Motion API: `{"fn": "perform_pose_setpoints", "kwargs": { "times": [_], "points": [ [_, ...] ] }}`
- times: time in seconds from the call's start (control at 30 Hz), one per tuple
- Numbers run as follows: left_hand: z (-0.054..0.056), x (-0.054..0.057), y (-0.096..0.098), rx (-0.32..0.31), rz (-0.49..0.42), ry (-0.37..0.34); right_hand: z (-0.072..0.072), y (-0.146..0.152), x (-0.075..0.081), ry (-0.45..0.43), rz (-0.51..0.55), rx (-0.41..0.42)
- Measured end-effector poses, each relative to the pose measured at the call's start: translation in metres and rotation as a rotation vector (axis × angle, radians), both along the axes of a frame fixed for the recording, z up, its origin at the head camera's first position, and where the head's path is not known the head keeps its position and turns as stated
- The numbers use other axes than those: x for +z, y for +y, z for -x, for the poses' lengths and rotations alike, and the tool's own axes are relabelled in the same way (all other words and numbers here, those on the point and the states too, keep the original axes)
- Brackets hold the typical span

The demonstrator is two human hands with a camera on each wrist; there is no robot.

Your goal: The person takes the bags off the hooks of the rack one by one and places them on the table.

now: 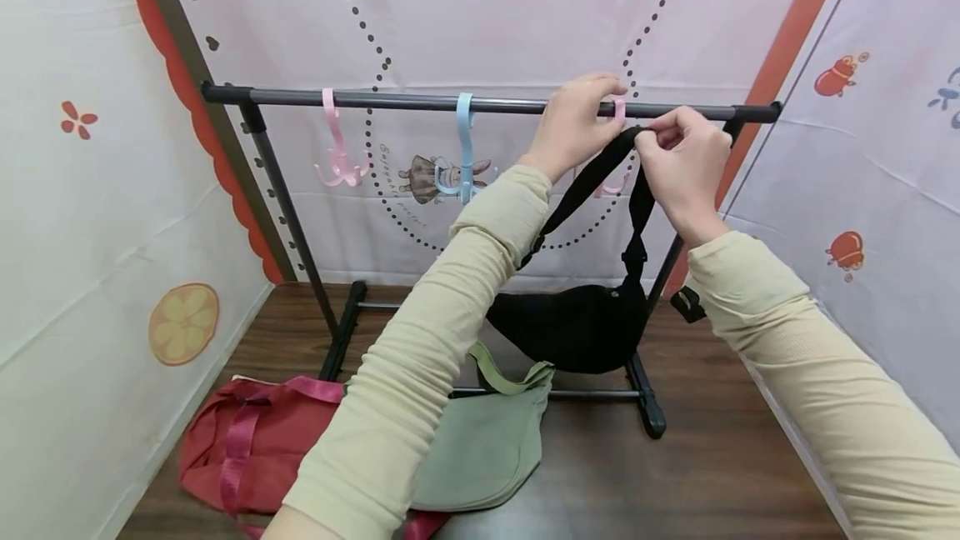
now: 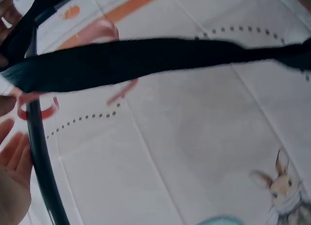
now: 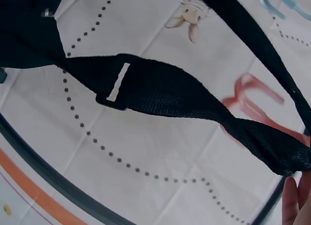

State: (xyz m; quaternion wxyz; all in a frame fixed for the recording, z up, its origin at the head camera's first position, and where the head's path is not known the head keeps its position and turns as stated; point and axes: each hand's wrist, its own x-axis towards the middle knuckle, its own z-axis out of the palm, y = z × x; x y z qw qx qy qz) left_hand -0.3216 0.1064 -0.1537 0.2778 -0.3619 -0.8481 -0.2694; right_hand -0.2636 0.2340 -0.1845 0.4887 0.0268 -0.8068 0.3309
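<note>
A black waist bag (image 1: 573,327) hangs by its strap (image 1: 596,173) below the clothes rail (image 1: 510,106). My right hand (image 1: 686,161) pinches the top of the strap loop between thumb and fingers, just right of a pink hook (image 1: 619,111) hanging on the rail. My left hand (image 1: 577,119) is at the rail left of that hook, its fingers reaching over the bar and the thumb near the strap. In the left wrist view its fingers (image 2: 17,159) look fairly straight beside the bar. The strap's plastic slider (image 3: 116,84) shows in the right wrist view.
Another pink hook (image 1: 341,148) and a blue hook (image 1: 465,148) hang further left on the rail. On the wooden floor (image 1: 600,482) lie a red bag (image 1: 277,448) and a light green bag (image 1: 487,440). Printed cloth walls (image 1: 885,173) enclose the rack.
</note>
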Motion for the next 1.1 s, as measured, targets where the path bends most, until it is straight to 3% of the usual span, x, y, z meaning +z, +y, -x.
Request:
{"fn": "perform_pose_setpoints", "kwargs": {
  "times": [0.1, 0.2, 0.3, 0.43, 0.5, 0.63, 0.8, 0.97, 1.03, 1.1],
  "points": [
    [-0.005, -0.008, -0.006, 0.005, -0.119, 0.003, -0.003, -0.002, 0.009, 0.013, 0.018, 0.016],
    [-0.016, -0.025, -0.017, -0.014, -0.230, 0.070, -0.007, -0.003, 0.017, 0.030, 0.039, 0.016],
    [-0.031, -0.048, -0.029, -0.067, -0.308, 0.145, -0.011, -0.003, 0.023, 0.040, 0.070, 0.012],
    [-0.048, -0.089, -0.047, -0.082, -0.355, 0.116, -0.015, -0.003, 0.028, 0.049, 0.076, 0.012],
    [-0.056, -0.112, -0.057, -0.050, -0.355, 0.047, -0.017, -0.004, 0.030, 0.055, 0.071, 0.019],
    [-0.075, -0.159, -0.079, 0.012, -0.346, -0.156, -0.023, -0.007, 0.036, 0.064, 0.077, 0.041],
    [-0.094, -0.222, -0.108, 0.078, -0.467, -0.442, -0.037, -0.017, 0.047, 0.072, 0.091, 0.095],
    [-0.101, -0.275, -0.125, -0.004, -0.732, -0.781, -0.060, -0.033, 0.061, 0.087, 0.114, 0.154],
    [-0.104, -0.289, -0.125, -0.069, -0.843, -0.876, -0.065, -0.038, 0.065, 0.086, 0.114, 0.165],
    [-0.107, -0.298, -0.122, -0.100, -0.913, -0.924, -0.067, -0.040, 0.066, 0.079, 0.108, 0.170]
  ]
}}
